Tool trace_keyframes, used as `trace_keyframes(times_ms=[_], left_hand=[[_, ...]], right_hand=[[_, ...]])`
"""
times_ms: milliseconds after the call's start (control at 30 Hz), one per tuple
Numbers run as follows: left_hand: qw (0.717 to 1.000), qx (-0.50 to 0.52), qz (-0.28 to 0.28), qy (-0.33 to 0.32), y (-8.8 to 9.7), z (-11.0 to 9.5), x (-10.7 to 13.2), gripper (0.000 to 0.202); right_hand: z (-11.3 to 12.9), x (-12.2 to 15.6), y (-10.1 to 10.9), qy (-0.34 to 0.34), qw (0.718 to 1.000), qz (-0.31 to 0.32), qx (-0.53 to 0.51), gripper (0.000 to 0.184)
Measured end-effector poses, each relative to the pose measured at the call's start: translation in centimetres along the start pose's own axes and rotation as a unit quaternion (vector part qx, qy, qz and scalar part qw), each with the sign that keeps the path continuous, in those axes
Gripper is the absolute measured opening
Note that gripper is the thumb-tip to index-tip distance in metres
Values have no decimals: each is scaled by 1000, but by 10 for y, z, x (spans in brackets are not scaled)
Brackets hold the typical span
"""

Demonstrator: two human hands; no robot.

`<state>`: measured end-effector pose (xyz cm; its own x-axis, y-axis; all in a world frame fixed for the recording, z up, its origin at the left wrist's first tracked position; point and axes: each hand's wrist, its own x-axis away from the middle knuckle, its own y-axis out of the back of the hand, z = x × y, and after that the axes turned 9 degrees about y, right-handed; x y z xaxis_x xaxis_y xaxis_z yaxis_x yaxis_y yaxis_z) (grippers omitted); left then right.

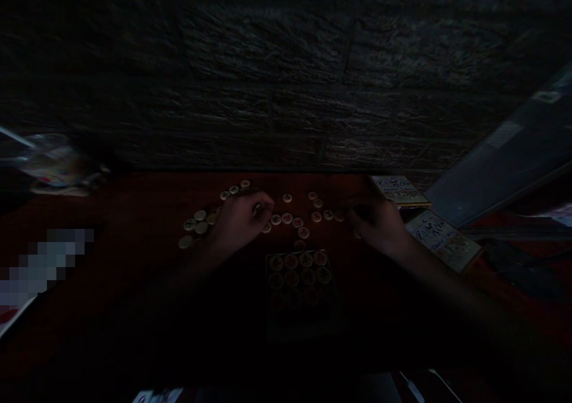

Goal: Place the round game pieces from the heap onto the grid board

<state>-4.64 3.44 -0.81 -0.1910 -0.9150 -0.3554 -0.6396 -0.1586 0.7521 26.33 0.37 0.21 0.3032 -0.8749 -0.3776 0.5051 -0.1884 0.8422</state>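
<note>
The scene is very dark. My left hand point(241, 221) rests on the red table point(134, 254) among several round pale game pieces point(287, 218), its fingers curled over some of them. My right hand point(379, 227) lies palm down to the right of the scattered pieces, fingers bent; what is under them is hidden. Between my hands, nearer to me, a dark tray point(300, 290) holds rows of the same round pieces with red marks.
Two printed box parts point(400, 190) point(443, 240) lie at the right. A flat grey panel point(504, 164) leans further right. A brick wall point(286, 81) stands behind the table. Clutter point(53, 164) sits at the far left.
</note>
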Motion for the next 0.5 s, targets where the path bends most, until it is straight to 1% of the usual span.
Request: trace_keyframes(times_ms=[67,100,233,333,400,500], left_hand=[[1000,-9,-2,-8,0,1,0,16],[1000,-12,-4,-12,0,0,0,16],[999,-23,-8,-25,1,-1,0,16],[999,-25,-13,-33,1,0,0,16],[999,-24,-13,-35,0,1,0,15],[999,-20,-11,-32,-1,2,0,14]], right_hand=[[7,-7,-5,18,1000,2,7,30],[13,-14,-8,32,999,13,9,28],[40,-52,-27,89,992,83,26,23],[55,-81,-45,117,983,130,53,24],[59,-93,-57,128,976,162,71,21],[58,-102,-68,127,969,192,95,20]])
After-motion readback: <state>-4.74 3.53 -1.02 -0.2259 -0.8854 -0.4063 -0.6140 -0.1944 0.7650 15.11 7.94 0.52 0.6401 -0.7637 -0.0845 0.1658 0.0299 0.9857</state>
